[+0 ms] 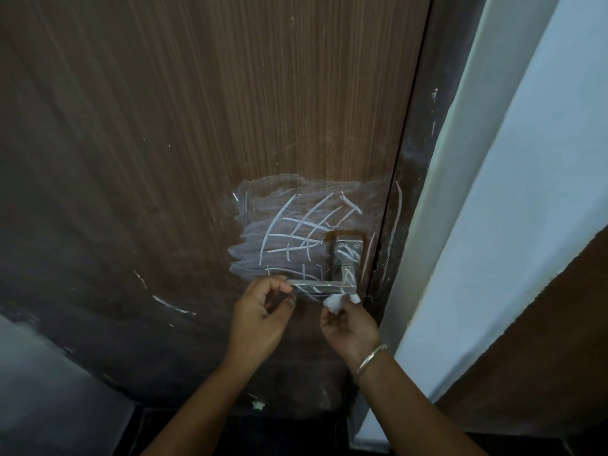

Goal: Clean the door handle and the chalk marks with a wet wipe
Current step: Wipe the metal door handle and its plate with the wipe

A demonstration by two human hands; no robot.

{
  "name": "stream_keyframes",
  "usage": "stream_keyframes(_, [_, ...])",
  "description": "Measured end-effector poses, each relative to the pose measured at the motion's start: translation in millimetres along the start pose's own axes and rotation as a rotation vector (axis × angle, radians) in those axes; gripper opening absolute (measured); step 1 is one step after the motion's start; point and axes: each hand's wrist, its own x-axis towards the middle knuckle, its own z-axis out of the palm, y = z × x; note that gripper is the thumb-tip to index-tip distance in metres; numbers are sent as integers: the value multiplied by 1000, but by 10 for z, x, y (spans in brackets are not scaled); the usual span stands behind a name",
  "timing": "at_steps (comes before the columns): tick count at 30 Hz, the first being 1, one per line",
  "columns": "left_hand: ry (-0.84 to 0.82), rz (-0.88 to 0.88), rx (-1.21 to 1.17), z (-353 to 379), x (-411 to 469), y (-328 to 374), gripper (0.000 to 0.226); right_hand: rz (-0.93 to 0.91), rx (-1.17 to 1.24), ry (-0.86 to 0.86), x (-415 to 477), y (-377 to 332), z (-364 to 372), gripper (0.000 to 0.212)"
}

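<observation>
Low on the brown door [197, 126], near its right edge, sits the metal door handle [324, 285], lever running left from the plate. I have my left hand [263, 314] at the lever's free end, fingers curled, tips at or just touching the metal; can't tell if it actually pinches it, so grip state there is unclear. My right hand [348, 327] is closed on the wet wipe [333, 302], a small white wad bunched at the fingertips, just below the lever near its corner. Bracelet [370, 358] on that wrist.

Chalk marks [306, 232] are a crosshatch of bright lines over a smeared pale haze, above and left of the handle; some streaks also show on the plate and lever. More stray strokes on the dark frame strip [399, 205] to the right and lower left on the door. My read: cleaning barely started, most chalk remains.

Risks from here:
- Wipe is balled small, so little contact area; it likely just spreads the haze wider instead of lifting it.
- Pressing down on the lever while wiping could unlatch the door and swing it; left hand should steady it.
- Wad held only by fingertips, could slip out on a hard stroke.
- Underside and back of lever are hidden from this view, easy to miss.
- Frame marks sit apart from the main patch, easy to skip.
</observation>
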Motion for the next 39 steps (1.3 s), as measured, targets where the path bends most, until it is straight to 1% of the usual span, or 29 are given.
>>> stream_keyframes(4, [8, -6, -17, 8, 8, -25, 30, -64, -2, 17, 24, -58, -15, 20])
stream_keyframes(11, [-1, -2, -23, 1, 6, -51, 31, 75, -35, -12, -22, 159, 127, 17])
stream_keyframes(15, [-14, -28, -80, -15, 4, -77, 30, 66, -23, -1, -17, 113, 54, 14])
stream_keyframes(18, [-16, -43, -111, -22, -10, -85, 30, 39, -6, -3, -6, 76, 31, 20])
stream_keyframes(20, [-11, -56, -129, -12, -15, -88, 31, 64, -14, 3, 9, 97, 56, 22])
stream_keyframes(23, [5, -122, -240, -19, -13, -109, 30, 116, -110, 9, 23, 176, 72, 12])
stream_keyframes(25, [22, -171, -273, -42, -16, -144, 29, 107, -172, 10, 14, 213, 62, 7])
stream_keyframes(27, [3, -206, -233, -23, -46, -181, 25, 25, -230, 3, -7, 225, 62, 9])
stream_keyframes(28, [-15, -224, -215, 11, -65, -190, 23, -51, -276, 9, -15, 230, 63, 10])
stream_keyframes(30, [-69, -247, -192, 119, -94, -186, 21, -251, -408, 51, -50, 254, 61, 10])
stream_keyframes(32, [-142, -261, -214, 244, -94, -161, 26, -446, -554, 99, -108, 288, 47, 10])
stream_keyframes(33, [-169, -272, -235, 295, -84, -150, 27, -524, -631, 94, -131, 308, 31, 10])
stream_keyframes(36, [-184, -346, -294, 386, -19, -128, 15, -695, -824, 15, -179, 345, -20, 13])
stream_keyframes(37, [-174, -380, -327, 400, 4, -126, 11, -741, -888, -13, -183, 341, -42, 17])
stream_keyframes(39, [-152, -426, -375, 409, 43, -134, 11, -788, -1045, -93, -199, 330, -96, 29])
